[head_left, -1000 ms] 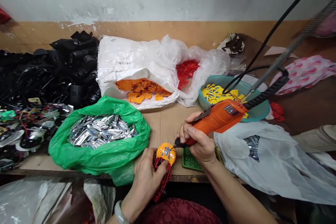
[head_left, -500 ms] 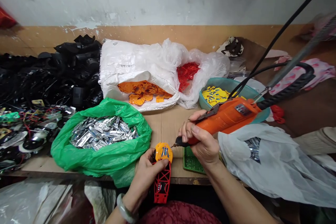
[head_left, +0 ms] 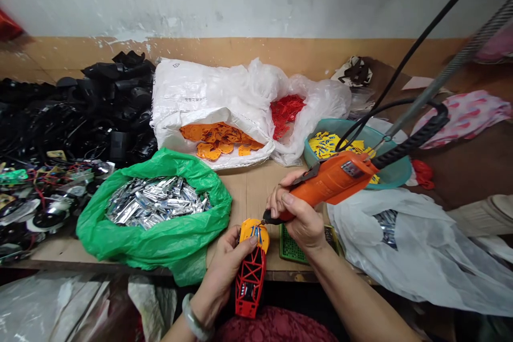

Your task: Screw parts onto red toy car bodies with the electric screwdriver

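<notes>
My left hand [head_left: 225, 259] is closed around a toy part with a red lattice frame [head_left: 250, 278] and a rounded orange plate [head_left: 249, 227] at its far end. The thumb presses on the plate, beside its blue markings. In my right hand [head_left: 302, 219] is an orange electric screwdriver [head_left: 334, 179], tilted, with its black nose pointing left. Its bit meets the upper right part of the orange plate; whether a screw is under the tip is too small to tell. A spring and a black cable run from the tool's back end to the upper right.
A green bag [head_left: 160, 248] of silvery strips lies left. Behind are a white sack [head_left: 180, 85] of orange plates, a clear bag [head_left: 328, 99] of red parts and a teal basin [head_left: 395, 173] of yellow pieces. A green basket [head_left: 292, 246] sits below my right hand. Black parts [head_left: 108, 96] pile left.
The screwdriver has moved left and slightly down, bringing its bit onto the orange plate. The toy part has shifted a little right and turned slightly in my left hand.
</notes>
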Motion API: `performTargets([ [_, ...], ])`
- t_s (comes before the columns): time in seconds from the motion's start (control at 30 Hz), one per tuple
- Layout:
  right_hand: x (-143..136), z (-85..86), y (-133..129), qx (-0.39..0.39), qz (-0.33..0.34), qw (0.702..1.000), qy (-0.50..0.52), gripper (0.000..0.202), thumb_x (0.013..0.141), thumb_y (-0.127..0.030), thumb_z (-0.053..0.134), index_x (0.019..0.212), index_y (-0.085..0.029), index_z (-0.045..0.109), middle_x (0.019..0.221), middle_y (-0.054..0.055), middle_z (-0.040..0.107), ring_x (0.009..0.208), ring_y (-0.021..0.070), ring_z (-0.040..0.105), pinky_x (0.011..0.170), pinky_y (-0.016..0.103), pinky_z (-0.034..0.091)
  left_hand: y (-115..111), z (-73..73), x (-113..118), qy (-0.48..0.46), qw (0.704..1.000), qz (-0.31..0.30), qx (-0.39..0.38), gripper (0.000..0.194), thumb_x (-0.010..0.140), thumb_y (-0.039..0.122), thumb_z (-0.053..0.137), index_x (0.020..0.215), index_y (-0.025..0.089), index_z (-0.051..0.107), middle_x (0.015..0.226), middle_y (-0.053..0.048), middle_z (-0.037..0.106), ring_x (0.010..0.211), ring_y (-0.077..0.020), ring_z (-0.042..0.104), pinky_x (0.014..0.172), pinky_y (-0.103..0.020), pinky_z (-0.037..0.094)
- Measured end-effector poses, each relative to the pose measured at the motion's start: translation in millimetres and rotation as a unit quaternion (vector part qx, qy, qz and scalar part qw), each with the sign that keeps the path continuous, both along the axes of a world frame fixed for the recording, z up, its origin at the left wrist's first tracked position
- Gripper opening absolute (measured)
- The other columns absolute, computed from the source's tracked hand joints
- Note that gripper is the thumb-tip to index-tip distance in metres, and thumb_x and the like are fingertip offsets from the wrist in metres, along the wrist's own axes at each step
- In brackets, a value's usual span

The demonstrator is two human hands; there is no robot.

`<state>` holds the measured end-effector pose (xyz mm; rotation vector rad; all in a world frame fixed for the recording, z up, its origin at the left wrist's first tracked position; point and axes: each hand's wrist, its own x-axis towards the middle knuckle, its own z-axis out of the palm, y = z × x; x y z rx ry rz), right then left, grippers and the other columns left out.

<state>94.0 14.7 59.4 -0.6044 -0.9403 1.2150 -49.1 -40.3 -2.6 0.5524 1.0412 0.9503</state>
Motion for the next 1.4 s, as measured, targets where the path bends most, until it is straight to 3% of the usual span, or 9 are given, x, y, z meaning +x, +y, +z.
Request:
performTargets([
  [0.5, 3, -3.9, -4, 0.036, 0.044, 0.998, -0.032, 0.018, 0.083, -0.028, 0.069, 0.093, -0.025, 0.055, 0.060, -0.008, 0.054, 0.047, 0.0116, 0.053, 0.058, 0.031, 0.051, 0, 7.3, 6, -0.042, 0.999, 0.017, 0.005, 0.044, 0.066, 0.034, 0.088, 0.101, 0.015, 0.069, 0.079, -0.002, 0.072, 0.060, -0.0093, 0.059, 0.058, -0.020, 0.047],
  [0.77, 11, -3.0, -2, 0.032, 0.000, 0.999, -0.011, 0.020, 0.081, -0.029, 0.068, 0.095, -0.024, 0.056, 0.055, -0.009, 0.050, 0.043, 0.0124, 0.050, 0.054, 0.031, 0.051, 1, 3.1, 5, -0.018, 1.000, -0.002, -0.020, 0.042, 0.067, 0.036, 0.087, 0.098, 0.015, 0.069, 0.074, -0.001, 0.072, 0.054, -0.0096, 0.059, 0.053, -0.021, 0.047],
  [0.93, 42, -22.8, -13, -0.006, -0.044, 0.996, -0.075, 0.021, 0.081, -0.027, 0.070, 0.096, -0.023, 0.057, 0.057, -0.009, 0.054, 0.044, 0.0113, 0.054, 0.053, 0.029, 0.050, 2, -4.0, -2, 0.023, 0.999, 0.009, -0.038, 0.045, 0.069, 0.039, 0.085, 0.102, 0.014, 0.067, 0.072, -0.003, 0.074, 0.054, -0.0127, 0.064, 0.052, -0.022, 0.049],
  [1.13, 65, -54.5, -29, -0.029, -0.061, 0.992, -0.105, 0.023, 0.083, -0.030, 0.069, 0.099, -0.024, 0.054, 0.059, -0.009, 0.055, 0.046, 0.0116, 0.055, 0.053, 0.029, 0.050, 1, -4.0, 0, -0.028, 0.997, -0.012, -0.064, 0.040, 0.072, 0.031, 0.084, 0.101, 0.013, 0.064, 0.071, -0.004, 0.074, 0.054, -0.0140, 0.064, 0.051, -0.024, 0.053],
  [1.4, 69, -67.2, -31, -0.030, -0.061, 0.991, -0.115, 0.022, 0.085, -0.030, 0.069, 0.101, -0.025, 0.054, 0.061, -0.009, 0.055, 0.048, 0.0119, 0.056, 0.054, 0.029, 0.051, 2, 0.3, 2, -0.080, 0.994, 0.002, -0.070, 0.035, 0.065, 0.020, 0.084, 0.092, 0.013, 0.064, 0.075, -0.005, 0.075, 0.061, -0.0166, 0.068, 0.058, -0.026, 0.057],
])
